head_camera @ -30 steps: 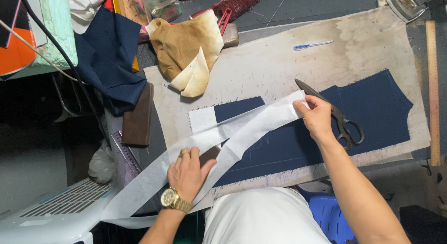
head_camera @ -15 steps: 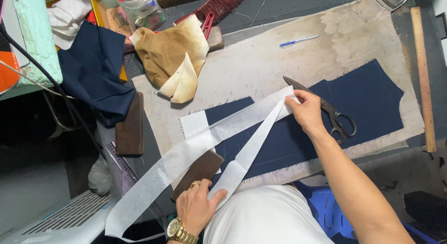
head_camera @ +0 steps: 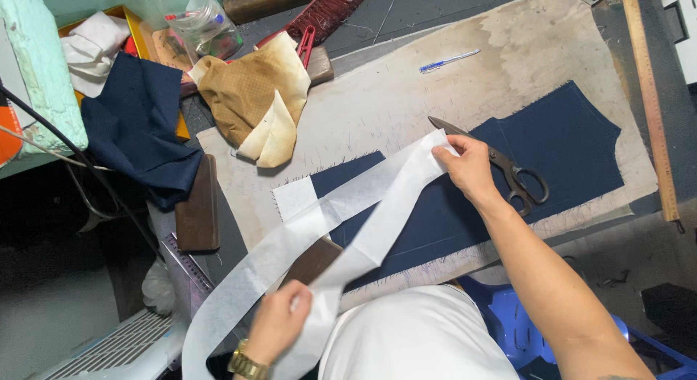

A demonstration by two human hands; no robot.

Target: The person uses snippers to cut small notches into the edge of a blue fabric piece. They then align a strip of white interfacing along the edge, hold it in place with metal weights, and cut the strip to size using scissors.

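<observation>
A long white strip of interfacing [head_camera: 377, 198] runs from upper right down to the lower left, folded back on itself. My right hand [head_camera: 468, 169] pinches its upper end over a navy cut fabric piece [head_camera: 559, 155] lying on the padded board [head_camera: 377, 97]. My left hand [head_camera: 279, 322], with a gold watch at the wrist, grips the strip's lower part near my lap. Black-handled scissors [head_camera: 508, 169] lie on the navy piece just right of my right hand.
A blue pen [head_camera: 449, 60] lies on the board. A tan cloth [head_camera: 254, 97], a navy garment [head_camera: 141, 126], a clear jar [head_camera: 200, 21] and a brush sit at upper left. Two wooden blocks [head_camera: 197, 206] lie at left, a wooden ruler [head_camera: 651, 104] at right.
My left hand has drawn back from the board toward my lap, pulling the strip's lower end down. My right hand has kept hold of the upper end over the navy piece.
</observation>
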